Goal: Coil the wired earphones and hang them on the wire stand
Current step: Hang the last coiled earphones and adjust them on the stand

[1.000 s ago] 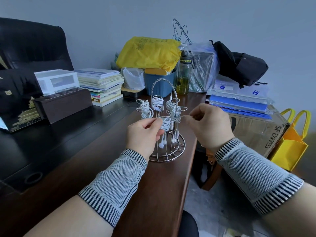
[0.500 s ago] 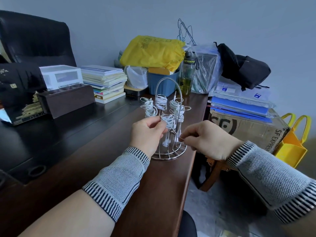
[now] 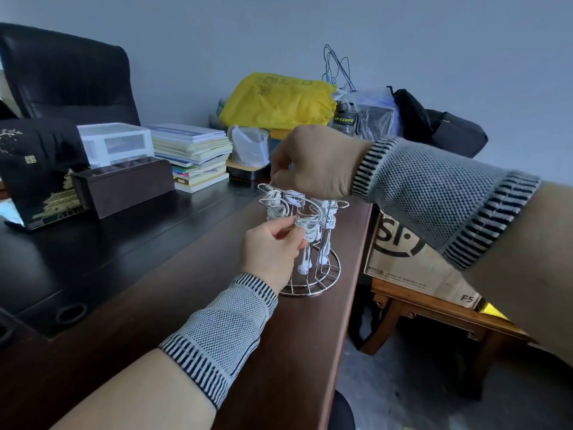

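The wire stand (image 3: 310,243) sits upright near the right edge of the desk (image 3: 192,305), its round base flat on the brown surface. Several coiled white earphones (image 3: 274,206) hang from its upper hooks. My left hand (image 3: 269,249) is at the near side of the stand, thumb and forefinger pinched on one coiled bundle (image 3: 308,226) that hangs at mid-height; its earbuds (image 3: 305,267) dangle below, inside the stand frame. My right hand (image 3: 313,162) is above the stand top, fingers curled down and closed toward the upper hooks; I cannot tell whether it grips a wire or a cord. Both wrists wear grey knitted cuffs with striped borders. Along the far edge of the desk lie a book stack (image 3: 192,153), a yellow bag (image 3: 279,100) and a bottle (image 3: 344,121).
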A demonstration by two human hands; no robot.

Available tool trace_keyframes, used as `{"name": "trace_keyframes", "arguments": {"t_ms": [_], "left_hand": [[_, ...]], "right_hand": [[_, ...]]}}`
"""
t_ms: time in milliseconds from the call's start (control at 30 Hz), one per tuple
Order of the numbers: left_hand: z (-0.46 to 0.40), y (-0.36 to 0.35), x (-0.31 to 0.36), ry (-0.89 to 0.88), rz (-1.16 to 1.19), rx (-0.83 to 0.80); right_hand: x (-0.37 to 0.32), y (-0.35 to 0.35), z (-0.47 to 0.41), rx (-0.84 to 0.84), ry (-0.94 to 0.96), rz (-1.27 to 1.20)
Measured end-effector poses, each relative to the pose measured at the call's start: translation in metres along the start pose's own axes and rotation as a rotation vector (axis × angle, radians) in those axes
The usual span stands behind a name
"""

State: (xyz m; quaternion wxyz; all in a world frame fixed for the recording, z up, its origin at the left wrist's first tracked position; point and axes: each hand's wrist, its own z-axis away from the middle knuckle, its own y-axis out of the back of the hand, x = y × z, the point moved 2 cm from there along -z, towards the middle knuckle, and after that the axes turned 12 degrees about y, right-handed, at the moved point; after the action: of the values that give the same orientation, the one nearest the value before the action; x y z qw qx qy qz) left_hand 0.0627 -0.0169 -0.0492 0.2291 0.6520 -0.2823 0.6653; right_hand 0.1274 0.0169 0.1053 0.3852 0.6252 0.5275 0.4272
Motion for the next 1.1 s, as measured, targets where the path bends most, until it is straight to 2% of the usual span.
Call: {"name": "trace_keyframes", "arguments": {"t_ms": [133,233,400,533,600,667,767,800,867,1100], "left_hand": [[-0.001,0.001,-0.001,0.016,-0.027,-0.002],[-0.001,0.002,0.001,0.037,-0.014,-0.005],[0.000,0.007,0.002,0.020,-0.019,0.028],[0.004,0.005,0.002,0.008,-0.034,0.036],[0.004,0.004,0.002,0.003,-0.031,0.036],[0.003,0.004,0.001,0.002,-0.039,0.049],[-0.001,0.003,-0.001,0.004,-0.033,0.071],[-0.002,0.003,-0.002,0.003,-0.027,0.072],[-0.002,0.002,-0.002,-0.001,-0.015,0.060],[-0.003,0.002,-0.004,0.000,0.043,0.029]], "right_hand": [[-0.001,0.009,0.014,-0.010,-0.013,0.067],[0.013,0.008,0.053,-0.014,-0.183,-0.050],[0.044,-0.031,0.114,-0.292,-0.486,-0.120],[0.071,-0.043,0.139,-0.322,-0.656,-0.057],[0.072,-0.042,0.140,-0.356,-0.665,-0.018],[0.065,-0.038,0.132,-0.257,-0.621,-0.069],[0.043,-0.037,0.111,0.105,-0.548,-0.251],[0.035,-0.042,0.103,0.166,-0.515,-0.270],[0.019,-0.058,0.090,0.213,-0.477,-0.278],[0.001,-0.103,0.078,0.445,-0.633,-0.611]]}}
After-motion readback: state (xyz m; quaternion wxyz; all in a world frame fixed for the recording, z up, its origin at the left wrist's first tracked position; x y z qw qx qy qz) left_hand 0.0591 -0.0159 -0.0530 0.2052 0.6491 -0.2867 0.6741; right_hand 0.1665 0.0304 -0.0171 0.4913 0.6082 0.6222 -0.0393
